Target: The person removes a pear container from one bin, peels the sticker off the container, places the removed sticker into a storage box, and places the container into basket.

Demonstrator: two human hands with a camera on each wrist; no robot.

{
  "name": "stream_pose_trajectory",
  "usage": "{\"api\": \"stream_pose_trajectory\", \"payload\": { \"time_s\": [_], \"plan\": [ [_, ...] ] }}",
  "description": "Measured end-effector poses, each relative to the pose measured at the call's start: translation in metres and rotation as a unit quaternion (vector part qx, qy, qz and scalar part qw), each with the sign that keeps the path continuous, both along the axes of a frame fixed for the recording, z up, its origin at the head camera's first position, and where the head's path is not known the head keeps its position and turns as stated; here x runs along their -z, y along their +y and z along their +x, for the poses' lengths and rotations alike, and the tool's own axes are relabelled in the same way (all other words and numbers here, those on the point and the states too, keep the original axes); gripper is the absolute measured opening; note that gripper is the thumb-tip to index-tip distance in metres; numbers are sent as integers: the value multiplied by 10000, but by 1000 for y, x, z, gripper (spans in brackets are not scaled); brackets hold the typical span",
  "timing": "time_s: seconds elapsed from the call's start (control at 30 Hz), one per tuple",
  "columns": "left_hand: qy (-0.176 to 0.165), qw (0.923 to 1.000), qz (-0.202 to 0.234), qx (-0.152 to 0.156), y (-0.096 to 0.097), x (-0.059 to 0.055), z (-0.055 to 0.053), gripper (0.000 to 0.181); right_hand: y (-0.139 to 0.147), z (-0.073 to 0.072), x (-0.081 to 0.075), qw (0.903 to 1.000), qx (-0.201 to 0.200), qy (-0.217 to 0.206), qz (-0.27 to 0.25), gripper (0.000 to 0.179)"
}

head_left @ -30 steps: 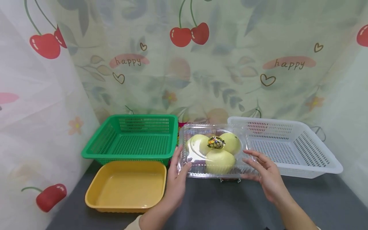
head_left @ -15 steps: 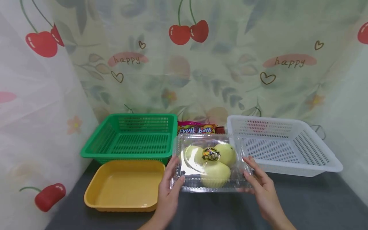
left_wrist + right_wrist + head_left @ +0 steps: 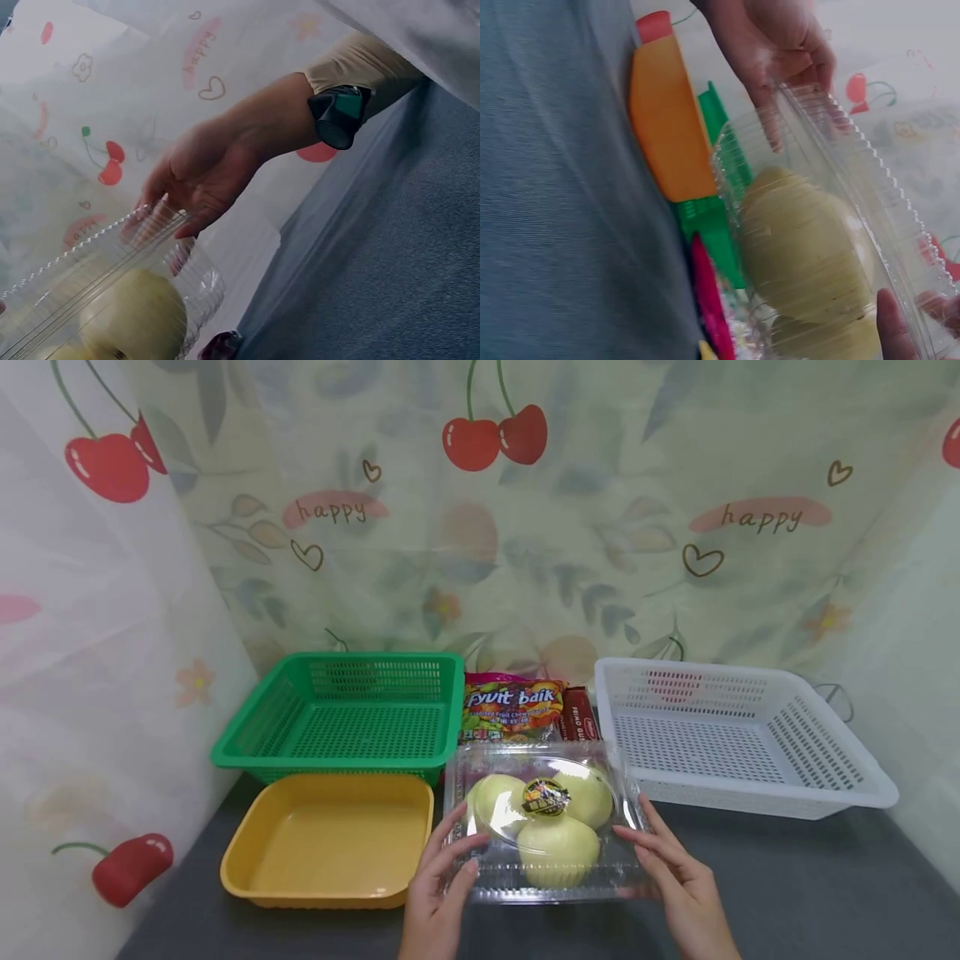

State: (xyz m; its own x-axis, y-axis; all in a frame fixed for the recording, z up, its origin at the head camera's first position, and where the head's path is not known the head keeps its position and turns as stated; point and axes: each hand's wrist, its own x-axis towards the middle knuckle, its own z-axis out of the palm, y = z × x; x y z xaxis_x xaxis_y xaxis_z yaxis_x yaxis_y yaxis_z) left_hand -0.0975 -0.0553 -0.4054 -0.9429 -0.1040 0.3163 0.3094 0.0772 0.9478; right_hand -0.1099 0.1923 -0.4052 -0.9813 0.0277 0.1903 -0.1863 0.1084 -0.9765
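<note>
A clear plastic clamshell fruit box (image 3: 551,893) is held between both hands close over the dark table, in front of two snack packs. Inside lie 3 pale yellow-green round fruits (image 3: 558,853) under a black and gold sticker (image 3: 546,797). My left hand (image 3: 441,885) grips the box's left side, thumb at the front corner and fingers along the edge. On the opposite side my right hand (image 3: 681,881) holds the right edge, some fingertips hidden beneath the plastic. The left wrist view shows the right hand (image 3: 202,176) at the rim; the right wrist view shows the left hand (image 3: 780,49).
A green basket (image 3: 337,768) stands at the back left, with a yellow tray (image 3: 322,902) in front of it. At the back right is a white basket (image 3: 750,797). Between the baskets lie a fruit chew bag (image 3: 513,706) and a dark red pack (image 3: 577,717).
Both hands have brought the fruit box lower and nearer to the person, slightly leftward. The fruit chew bag and red pack behind it have come into view.
</note>
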Motion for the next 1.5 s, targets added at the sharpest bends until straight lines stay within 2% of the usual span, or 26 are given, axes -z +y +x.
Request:
{"api": "stream_pose_trajectory", "payload": {
  "time_s": [0.13,0.27,0.47,0.7,0.77,0.93,1.07,1.27,1.5],
  "plan": [
    [157,9996,-209,-94,0,7,6,22,-2,8,9,9998,165,-11,61,36],
    [123,9984,-513,-188,-1,15,12,22,-4,15,18,9993,323,-115,-136,38],
    [673,9945,-762,-262,-3,34,14,26,-3,21,33,9985,455,-225,-227,38],
    [922,9906,-972,-290,-6,52,16,28,-1,23,46,9943,558,-847,-333,49],
    [665,9922,-1019,-271,-7,54,18,26,-1,23,49,9929,553,-977,-397,53],
    [334,9949,-935,-175,-6,58,23,25,0,24,54,9913,577,-1094,-446,56],
    [407,9952,-860,-220,-7,62,24,28,-2,24,57,9897,644,-1214,-388,58],
    [591,9943,-876,-125,-8,65,22,29,-1,24,62,9887,783,-1243,-285,55],
    [331,9957,-863,-51,-8,62,21,27,1,24,65,9894,798,-1137,-425,56]
  ]
}}
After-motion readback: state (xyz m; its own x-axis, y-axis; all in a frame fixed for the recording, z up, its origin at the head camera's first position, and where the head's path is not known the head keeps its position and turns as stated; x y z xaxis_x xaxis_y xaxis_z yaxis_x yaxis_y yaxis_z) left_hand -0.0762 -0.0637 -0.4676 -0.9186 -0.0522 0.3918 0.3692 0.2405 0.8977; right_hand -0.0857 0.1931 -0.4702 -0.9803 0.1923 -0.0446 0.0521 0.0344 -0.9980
